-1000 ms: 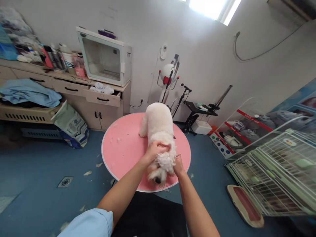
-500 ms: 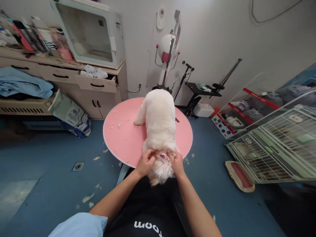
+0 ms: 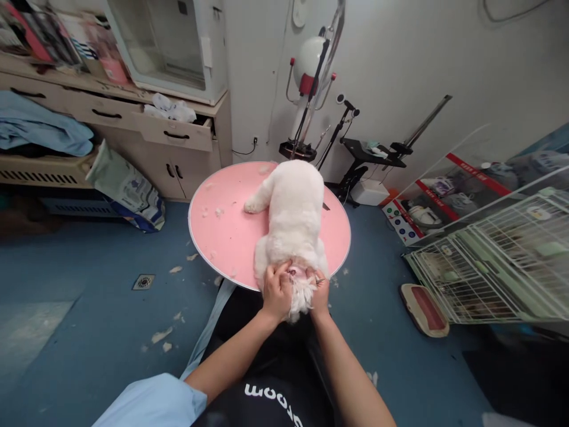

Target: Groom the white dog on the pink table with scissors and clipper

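A white, close-clipped dog [image 3: 296,201] is on a round pink table [image 3: 222,231], its back towards me and its near end at the table's front edge. Between my hands shows pink skin with a small dark opening, which looks like the inside of the dog's ear [image 3: 299,271]. Longer white fur hangs below it. My left hand [image 3: 278,290] is closed, pinching the ear's left side. On the other side, my right hand [image 3: 320,290] grips the ear's edge and fur between thumb and fingers. The dog's face is hidden.
Fur clippings [image 3: 162,335] lie on the blue floor. A stand dryer [image 3: 309,59] and a black stand [image 3: 373,151] are behind the table. Wire cages [image 3: 480,267] and a litter tray [image 3: 424,308] are at right. A drawer cabinet [image 3: 178,133] stands at left.
My left hand has shifted right and turned, now closer to my right hand. The pink skin shows more widely between them. The dog's left-side far leg extends further out, and the view has shifted slightly.
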A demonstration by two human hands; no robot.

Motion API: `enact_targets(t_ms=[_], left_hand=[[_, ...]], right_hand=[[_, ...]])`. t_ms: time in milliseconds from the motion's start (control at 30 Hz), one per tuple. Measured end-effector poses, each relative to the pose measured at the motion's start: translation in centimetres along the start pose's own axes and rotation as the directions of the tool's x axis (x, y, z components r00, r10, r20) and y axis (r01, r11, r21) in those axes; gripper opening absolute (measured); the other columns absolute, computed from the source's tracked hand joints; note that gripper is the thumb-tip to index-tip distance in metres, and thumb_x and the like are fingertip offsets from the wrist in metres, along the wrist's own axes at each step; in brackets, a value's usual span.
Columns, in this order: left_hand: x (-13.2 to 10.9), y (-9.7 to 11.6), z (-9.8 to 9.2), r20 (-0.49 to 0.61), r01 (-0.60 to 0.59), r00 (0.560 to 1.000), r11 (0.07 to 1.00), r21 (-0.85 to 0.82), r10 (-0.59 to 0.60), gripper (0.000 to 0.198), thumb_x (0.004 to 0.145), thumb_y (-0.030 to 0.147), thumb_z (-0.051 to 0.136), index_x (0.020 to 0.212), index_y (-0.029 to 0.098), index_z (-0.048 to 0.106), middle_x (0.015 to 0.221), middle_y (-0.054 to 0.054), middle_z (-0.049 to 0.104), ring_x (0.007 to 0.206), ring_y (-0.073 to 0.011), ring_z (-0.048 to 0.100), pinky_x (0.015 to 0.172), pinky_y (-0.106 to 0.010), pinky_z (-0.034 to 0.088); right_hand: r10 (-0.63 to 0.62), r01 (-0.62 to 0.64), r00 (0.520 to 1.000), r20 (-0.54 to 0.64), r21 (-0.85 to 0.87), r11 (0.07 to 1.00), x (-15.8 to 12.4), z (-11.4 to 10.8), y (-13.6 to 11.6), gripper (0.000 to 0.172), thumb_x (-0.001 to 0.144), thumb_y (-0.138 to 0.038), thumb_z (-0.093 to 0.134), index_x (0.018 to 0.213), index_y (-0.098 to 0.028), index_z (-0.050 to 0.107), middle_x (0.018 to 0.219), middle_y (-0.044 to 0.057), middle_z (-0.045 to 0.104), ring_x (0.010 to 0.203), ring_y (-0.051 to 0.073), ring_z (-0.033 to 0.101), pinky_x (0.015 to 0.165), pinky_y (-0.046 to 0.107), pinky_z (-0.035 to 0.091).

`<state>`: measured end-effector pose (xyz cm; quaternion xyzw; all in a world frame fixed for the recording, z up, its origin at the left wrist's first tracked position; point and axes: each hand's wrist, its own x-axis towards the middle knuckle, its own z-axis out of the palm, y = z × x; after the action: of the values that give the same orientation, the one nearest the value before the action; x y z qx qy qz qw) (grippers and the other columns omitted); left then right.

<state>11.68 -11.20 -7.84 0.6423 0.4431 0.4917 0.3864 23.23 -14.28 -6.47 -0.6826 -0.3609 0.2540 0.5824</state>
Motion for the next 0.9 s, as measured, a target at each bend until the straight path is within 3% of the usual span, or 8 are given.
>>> enact_targets(t_ms=[167, 300, 400, 467, 533, 600, 733, 900], left_hand=[[1.8, 0.7, -0.9, 0.162, -0.063, 0.984, 0.997, -0.047, 0.070, 0.035, 0.096, 0.027, 0.044, 0.115, 0.015, 0.071, 0.101, -0.011, 0.066, 0.096, -0.0206, 0.067, 0.091, -0.036, 0.056], [2.8, 1.2, -0.5, 0.231, -0.139, 0.960, 0.986, -0.098, 0.158, 0.032, 0.091, 0.021, 0.050, 0.114, 0.015, 0.071, 0.101, -0.010, 0.070, 0.096, -0.0203, 0.067, 0.091, -0.035, 0.056], [3.1, 1.8, 0.0, 0.283, -0.117, 0.948, 0.987, -0.111, 0.144, 0.032, 0.087, 0.019, 0.053, 0.112, 0.015, 0.072, 0.098, -0.010, 0.073, 0.093, -0.0209, 0.068, 0.089, -0.036, 0.057], [3.1, 2.1, 0.3, 0.301, -0.087, 0.946, 0.989, -0.118, 0.119, 0.032, 0.085, 0.019, 0.054, 0.111, 0.014, 0.072, 0.096, -0.010, 0.073, 0.090, -0.0214, 0.068, 0.087, -0.036, 0.057], [3.1, 2.4, 0.6, 0.305, -0.052, 0.948, 0.990, -0.133, 0.091, 0.032, 0.083, 0.019, 0.055, 0.110, 0.013, 0.071, 0.092, -0.009, 0.073, 0.085, -0.0209, 0.068, 0.084, -0.036, 0.057], [3.0, 2.6, 0.8, 0.321, -0.003, 0.946, 0.987, -0.163, 0.056, 0.032, 0.081, 0.019, 0.056, 0.109, 0.013, 0.069, 0.081, -0.005, 0.071, 0.075, -0.0184, 0.067, 0.079, -0.033, 0.056], [3.0, 2.6, 0.9, 0.356, 0.090, 0.934, 0.974, -0.208, -0.010, 0.031, 0.079, 0.019, 0.057, 0.109, 0.015, 0.065, 0.067, 0.001, 0.063, 0.064, -0.0144, 0.061, 0.069, -0.028, 0.053], [2.9, 2.6, 0.9, 0.373, 0.115, 0.928, 0.963, -0.246, -0.015, 0.031, 0.078, 0.019, 0.055, 0.107, 0.015, 0.062, 0.064, 0.004, 0.054, 0.059, -0.0125, 0.056, 0.064, -0.026, 0.049]], right_hand=[[0.101, -0.102, 0.995, -0.016, -0.081, 0.991, 0.8, -3.2, 0.2, 0.044, 0.076, -0.060, 0.061, 0.065, -0.018, 0.059, 0.060, 0.000, 0.060, 0.058, 0.015, 0.051, 0.056, 0.027, 0.042], [0.344, -0.346, 0.937, -0.068, -0.026, 0.938, -0.5, -9.0, -1.3, 0.047, 0.065, -0.056, 0.075, 0.087, -0.016, 0.064, 0.076, 0.003, 0.067, 0.066, 0.018, 0.060, 0.062, 0.028, 0.047], [0.452, -0.451, 0.892, 0.015, 0.114, 0.885, -4.3, -11.8, -4.2, 0.055, 0.061, -0.039, 0.086, 0.105, -0.022, 0.058, 0.093, 0.004, 0.069, 0.078, 0.019, 0.067, 0.067, 0.029, 0.050], [0.434, -0.483, 0.873, 0.222, 0.273, 0.832, -7.1, -11.8, -6.4, 0.052, 0.067, -0.039, 0.084, 0.107, -0.025, 0.054, 0.088, 0.001, 0.067, 0.072, 0.017, 0.067, 0.065, 0.029, 0.051], [0.365, -0.590, 0.778, 0.512, 0.392, 0.707, -9.3, -10.5, -8.3, 0.048, 0.073, -0.049, 0.078, 0.106, -0.024, 0.054, 0.075, -0.002, 0.062, 0.057, 0.014, 0.062, 0.056, 0.028, 0.050], [0.289, -0.694, 0.667, 0.686, 0.432, 0.575, -10.0, -8.7, -9.4, 0.046, 0.077, -0.057, 0.070, 0.103, -0.022, 0.054, 0.070, -0.003, 0.059, 0.048, 0.012, 0.057, 0.053, 0.027, 0.048], [0.267, -0.782, 0.588, 0.763, 0.454, 0.426, -8.7, -6.4, -10.1, 0.045, 0.080, -0.059, 0.062, 0.102, -0.021, 0.053, 0.073, -0.004, 0.059, 0.052, 0.011, 0.057, 0.056, 0.026, 0.049], [0.259, -0.811, 0.547, 0.796, 0.427, 0.399, -7.3, -6.2, -10.3, 0.047, 0.082, -0.058, 0.059, 0.106, -0.019, 0.053, 0.074, -0.003, 0.060, 0.052, 0.011, 0.057, 0.055, 0.027, 0.048]])
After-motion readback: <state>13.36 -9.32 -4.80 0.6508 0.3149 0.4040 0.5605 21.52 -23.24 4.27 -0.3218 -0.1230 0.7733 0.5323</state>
